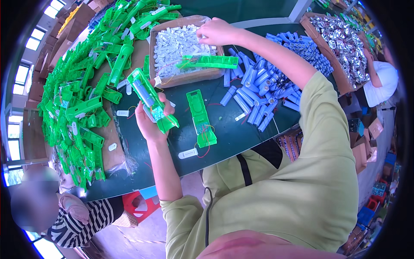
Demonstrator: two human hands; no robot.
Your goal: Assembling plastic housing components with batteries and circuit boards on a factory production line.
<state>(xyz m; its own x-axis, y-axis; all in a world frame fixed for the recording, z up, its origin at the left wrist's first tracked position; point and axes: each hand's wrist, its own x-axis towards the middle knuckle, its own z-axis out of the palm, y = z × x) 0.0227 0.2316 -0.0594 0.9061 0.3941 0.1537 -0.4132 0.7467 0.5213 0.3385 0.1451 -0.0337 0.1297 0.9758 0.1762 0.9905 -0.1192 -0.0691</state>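
Green casing point(156, 103) held above dark-green workshop table point(233, 134).

No readable text, labels, numbers or signs, any marks on white oblong pieces point(187, 153) illegible

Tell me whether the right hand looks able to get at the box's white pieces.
Probably yes: the right hand is at the open box, over the white pieces; the green casing across the near side leaves that part free.

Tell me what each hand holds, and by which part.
Left hand: green casing, by the sides of its near half. Right hand: over the white parts; cannot tell if one is held.
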